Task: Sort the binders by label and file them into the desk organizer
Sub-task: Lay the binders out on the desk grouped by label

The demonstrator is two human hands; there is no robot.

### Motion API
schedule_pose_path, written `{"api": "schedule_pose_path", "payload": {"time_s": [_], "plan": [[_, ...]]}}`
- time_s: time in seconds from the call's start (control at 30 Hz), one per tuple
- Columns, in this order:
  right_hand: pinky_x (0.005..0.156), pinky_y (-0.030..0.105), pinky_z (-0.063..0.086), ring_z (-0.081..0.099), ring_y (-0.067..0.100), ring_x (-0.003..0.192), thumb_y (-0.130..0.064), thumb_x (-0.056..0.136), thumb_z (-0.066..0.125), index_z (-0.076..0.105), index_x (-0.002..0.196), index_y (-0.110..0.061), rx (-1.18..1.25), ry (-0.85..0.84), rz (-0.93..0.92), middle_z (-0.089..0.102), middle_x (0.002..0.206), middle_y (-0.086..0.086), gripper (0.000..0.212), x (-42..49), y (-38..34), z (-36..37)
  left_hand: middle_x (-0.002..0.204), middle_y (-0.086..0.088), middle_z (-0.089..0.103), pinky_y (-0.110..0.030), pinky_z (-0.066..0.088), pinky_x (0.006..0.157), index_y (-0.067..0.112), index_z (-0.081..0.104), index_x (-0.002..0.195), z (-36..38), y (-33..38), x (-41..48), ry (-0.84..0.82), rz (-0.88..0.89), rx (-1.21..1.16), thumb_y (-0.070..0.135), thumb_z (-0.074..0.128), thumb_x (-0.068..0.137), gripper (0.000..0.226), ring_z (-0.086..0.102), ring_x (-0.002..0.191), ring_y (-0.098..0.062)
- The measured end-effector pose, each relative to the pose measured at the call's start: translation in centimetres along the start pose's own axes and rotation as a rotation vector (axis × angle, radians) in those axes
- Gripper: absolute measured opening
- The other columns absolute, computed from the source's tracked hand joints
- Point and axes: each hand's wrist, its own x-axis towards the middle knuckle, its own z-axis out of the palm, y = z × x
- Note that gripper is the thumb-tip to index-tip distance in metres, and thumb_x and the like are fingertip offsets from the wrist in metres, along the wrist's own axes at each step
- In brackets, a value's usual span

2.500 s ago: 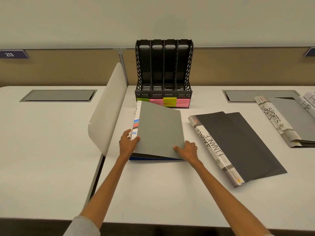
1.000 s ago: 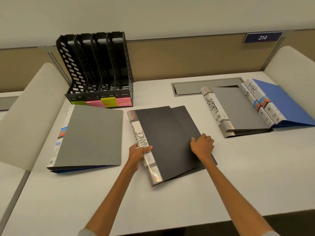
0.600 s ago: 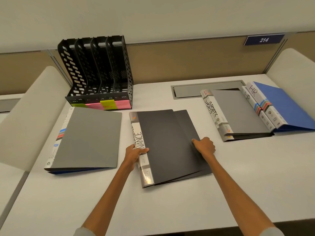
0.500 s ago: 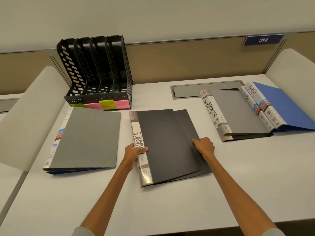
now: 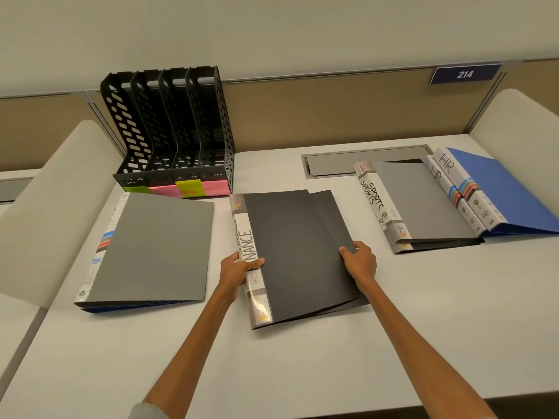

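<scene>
The two dark FINANCE binders lie stacked at the middle of the desk, a little nearer than the desk organizer and just to its right. The left hand curls round their spine and the right hand grips their right edge. Both hands have left the grey binder, which now rests alone at the left, and the pair has been turned squarer. Sorting looks nearly settled, with the SPORTS binders and HR binders piled far right. No binder stands in the organizer yet.
</scene>
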Motion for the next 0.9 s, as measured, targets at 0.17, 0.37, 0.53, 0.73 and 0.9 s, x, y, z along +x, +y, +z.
{"api": "schedule_pose_path", "payload": {"time_s": [0.17, 0.37, 0.53, 0.73, 0.9], "plan": [[0.107, 0.040, 0.040, 0.052, 0.033, 0.126, -0.025, 0.095, 0.060, 0.051, 0.138, -0.005, -0.013, -0.111, -0.075, 0.055, 0.138, 0.013, 0.048, -0.5, 0.2, 1.2, 0.102, -0.001, 0.071, -0.028, 0.054, 0.061, 0.014, 0.068, 0.109, -1.5, 0.5, 0.3, 0.098, 0.051, 0.020, 0.016, 0.082, 0.074, 0.037, 0.069, 0.082, -0.019], [0.058, 0.028, 0.034, 0.045, 0.017, 0.058, -0.037, 0.092, 0.062, 0.038, 0.061, -0.017, -0.114, -0.231, -0.189, 0.046, 0.059, -0.001, 0.044, -1.1, -0.4, 2.9, 0.097, -0.002, 0.074, -0.039, 0.061, 0.070, 0.018, 0.071, 0.101, -3.4, 0.5, 0.4, 0.230, 0.135, 0.074, 0.028, 0.084, 0.073, 0.032, 0.072, 0.078, -0.023], [0.058, 0.029, 0.032, 0.038, 0.012, 0.055, -0.049, 0.087, 0.064, 0.035, 0.062, -0.018, -0.213, -0.315, -0.271, 0.042, 0.059, -0.003, 0.049, -1.5, -1.4, 4.5, 0.099, -0.006, 0.074, -0.035, 0.060, 0.066, 0.011, 0.069, 0.109, -4.1, 1.6, 0.1, 0.221, 0.182, 0.039, 0.025, 0.081, 0.076, 0.037, 0.073, 0.078, -0.025], [0.075, 0.028, 0.042, 0.051, 0.013, 0.081, -0.048, 0.086, 0.068, 0.053, 0.094, -0.017, -0.059, -0.313, -0.180, 0.053, 0.089, -0.005, 0.036, -1.6, -1.9, 4.1, 0.097, -0.003, 0.073, -0.026, 0.058, 0.060, 0.016, 0.069, 0.104, -3.4, 3.2, -0.9, 0.144, 0.211, -0.043, 0.017, 0.079, 0.078, 0.028, 0.071, 0.078, -0.022], [0.084, 0.029, 0.047, 0.061, 0.020, 0.101, -0.037, 0.088, 0.068, 0.058, 0.120, -0.011, 0.250, -0.142, -0.157, 0.065, 0.115, 0.003, 0.042, -0.9, -2.3, 1.6, 0.101, 0.000, 0.073, -0.023, 0.058, 0.063, 0.013, 0.068, 0.110, 0.3, 5.8, -1.5, 0.053, 0.278, -0.084, 0.018, 0.078, 0.079, 0.033, 0.072, 0.082, -0.016]]}}
